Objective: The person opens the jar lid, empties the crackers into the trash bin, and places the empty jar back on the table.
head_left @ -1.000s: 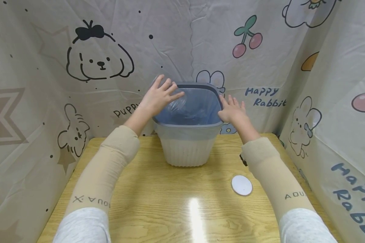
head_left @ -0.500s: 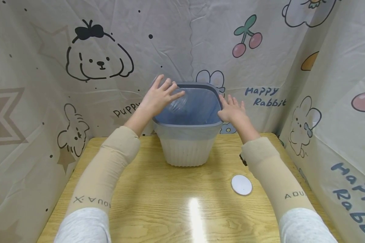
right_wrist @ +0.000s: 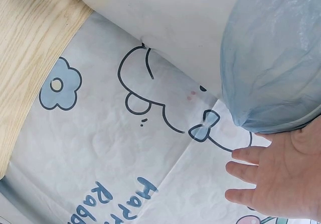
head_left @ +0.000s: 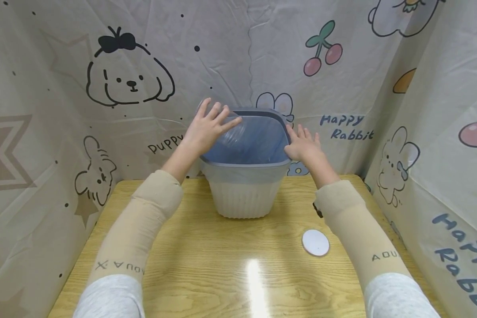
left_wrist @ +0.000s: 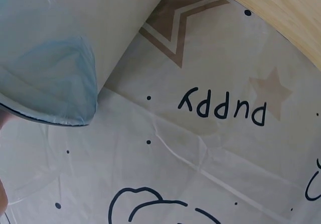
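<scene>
A pale bin [head_left: 244, 190] stands at the back of the table, a translucent blue bag [head_left: 258, 137] lining it and folded over its rim. Above its left side, my left hand [head_left: 206, 128] holds a see-through plastic container [head_left: 233, 136], its fingers spread round it. Much of the container is behind the hand, so its exact shape is unclear. In the left wrist view only slivers of that hand show. At the bin's right rim is my right hand [head_left: 304, 145], fingers straight and apart. The right wrist view shows it [right_wrist: 281, 179] against the bag's folded edge.
A round white disc [head_left: 316, 243] lies on the wooden table [head_left: 206, 265], right of centre. Printed cloth [head_left: 222, 53] hangs close behind the bin and along both sides.
My left forearm has shifted very slightly, and the clear container has tilted a touch over the bin. The right hand, bin and disc stay as they were.
</scene>
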The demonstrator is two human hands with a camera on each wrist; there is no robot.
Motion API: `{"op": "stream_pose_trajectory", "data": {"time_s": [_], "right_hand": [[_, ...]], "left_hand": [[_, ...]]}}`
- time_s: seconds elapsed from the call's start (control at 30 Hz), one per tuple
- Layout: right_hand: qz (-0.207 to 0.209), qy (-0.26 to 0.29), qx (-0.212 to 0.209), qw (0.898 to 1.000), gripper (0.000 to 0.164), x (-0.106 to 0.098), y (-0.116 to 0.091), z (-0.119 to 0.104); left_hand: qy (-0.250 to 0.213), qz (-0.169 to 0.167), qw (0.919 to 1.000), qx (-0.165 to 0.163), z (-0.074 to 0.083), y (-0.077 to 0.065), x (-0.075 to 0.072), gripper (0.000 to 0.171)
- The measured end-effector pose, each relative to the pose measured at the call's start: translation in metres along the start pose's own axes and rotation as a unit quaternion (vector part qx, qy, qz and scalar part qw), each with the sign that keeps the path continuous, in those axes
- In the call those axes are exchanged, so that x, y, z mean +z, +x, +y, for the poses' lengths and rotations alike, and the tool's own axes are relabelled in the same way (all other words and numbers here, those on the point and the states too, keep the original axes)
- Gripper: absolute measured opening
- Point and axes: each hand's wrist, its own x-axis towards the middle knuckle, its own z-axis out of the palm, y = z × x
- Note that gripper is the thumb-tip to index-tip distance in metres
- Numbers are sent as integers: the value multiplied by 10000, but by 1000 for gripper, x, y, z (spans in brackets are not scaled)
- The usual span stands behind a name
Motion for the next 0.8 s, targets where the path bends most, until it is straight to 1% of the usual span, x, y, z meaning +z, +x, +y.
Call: {"op": "stream_pose_trajectory", "data": {"time_s": [0.17,0.37,0.63,0.8], "right_hand": [[6,-8,-1,10000,66,1,0,0],[-18,13,33,10000,67,0,0,0],[21,24,12,10000,66,0,-1,0],[52,42,8,10000,67,0,-1,-1]], "left_hand": [[-12,187,9997,-186,3,-5,1,68],[-50,724,9964,-430,8,-9,4,64],[-274,1298,9875,-846,14,-16,7,67],[-463,1445,9824,-1091,18,-20,5,72]]}}
